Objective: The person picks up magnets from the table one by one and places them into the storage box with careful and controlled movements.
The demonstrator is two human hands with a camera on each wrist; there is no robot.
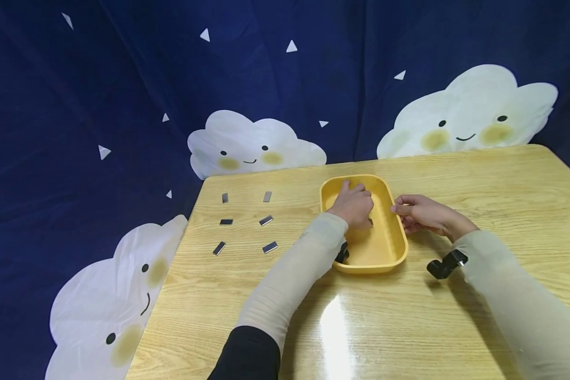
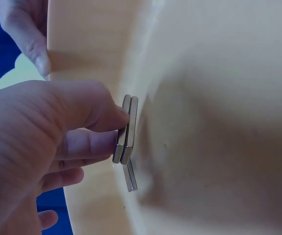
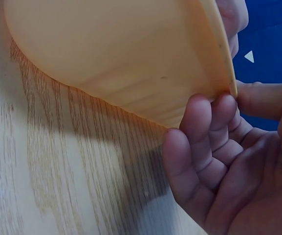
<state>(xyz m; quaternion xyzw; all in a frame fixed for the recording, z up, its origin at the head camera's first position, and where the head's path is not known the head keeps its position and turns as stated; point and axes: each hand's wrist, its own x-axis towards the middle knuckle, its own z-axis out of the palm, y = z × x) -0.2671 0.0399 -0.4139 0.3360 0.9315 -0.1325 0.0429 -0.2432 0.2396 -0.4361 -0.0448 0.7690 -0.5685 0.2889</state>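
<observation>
A yellow plastic tray (image 1: 371, 269) stands on the wooden table, and my left hand (image 1: 353, 207) reaches down inside it. In the left wrist view the thumb and fingers pinch flat silver metal bars (image 2: 131, 127), two lying face to face. Another pair of thin bars (image 2: 130, 177) shows just below them, close to the tray wall. My right hand (image 1: 427, 217) is at the tray's right side. In the right wrist view, its thumb and fingertips pinch the tray's rim (image 3: 224, 54) from outside.
Several similar small bars lie spaced apart on the table left of the tray, among them one at the back (image 1: 267, 197) and one nearer (image 1: 269, 247). A dark blue curtain (image 1: 275, 79) with white clouds hangs behind and left of the table (image 1: 195, 316).
</observation>
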